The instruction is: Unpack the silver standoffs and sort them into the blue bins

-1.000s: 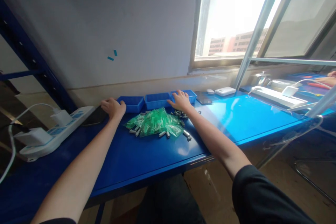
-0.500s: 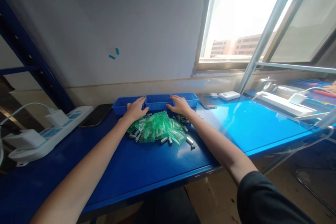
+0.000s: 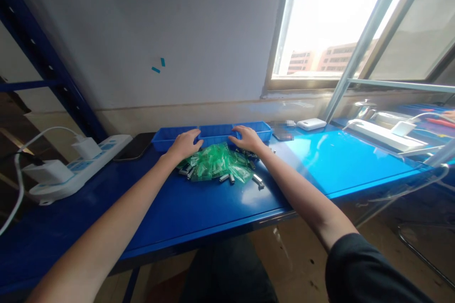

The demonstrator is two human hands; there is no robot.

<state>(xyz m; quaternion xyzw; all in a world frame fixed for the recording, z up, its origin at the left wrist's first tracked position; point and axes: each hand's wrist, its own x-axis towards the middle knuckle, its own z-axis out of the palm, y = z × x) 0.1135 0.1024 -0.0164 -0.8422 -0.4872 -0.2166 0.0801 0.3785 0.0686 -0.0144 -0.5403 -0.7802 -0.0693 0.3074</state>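
Note:
My left hand (image 3: 186, 144) is at the front of the row of blue plastic bins (image 3: 215, 138), where the left and middle sections meet. Its thumb and fingers are apart, and the fingertips reach the rim. My right hand (image 3: 248, 138) mirrors it at the join of the middle and right sections, thumb spread from the fingers. Both hands look open; whether they press on the bin walls I cannot tell. Between my forearms lies a heap of small green clear plastic bags (image 3: 216, 163). Small silvery metal pieces (image 3: 257, 179) lie around the heap's edges.
The blue table (image 3: 199, 208) runs along a wall. A white power strip (image 3: 83, 165) with plugged-in adapters and a black phone (image 3: 133, 147) lie left. A blurred-out object (image 3: 283, 130), a white box (image 3: 311, 124) and another power strip (image 3: 384, 135) are right. A metal post (image 3: 355, 52) stands before the window.
The camera view has shifted a little, so the table contents sit slightly higher and to the right. Both hands stay at the bins in nearly the same pose.

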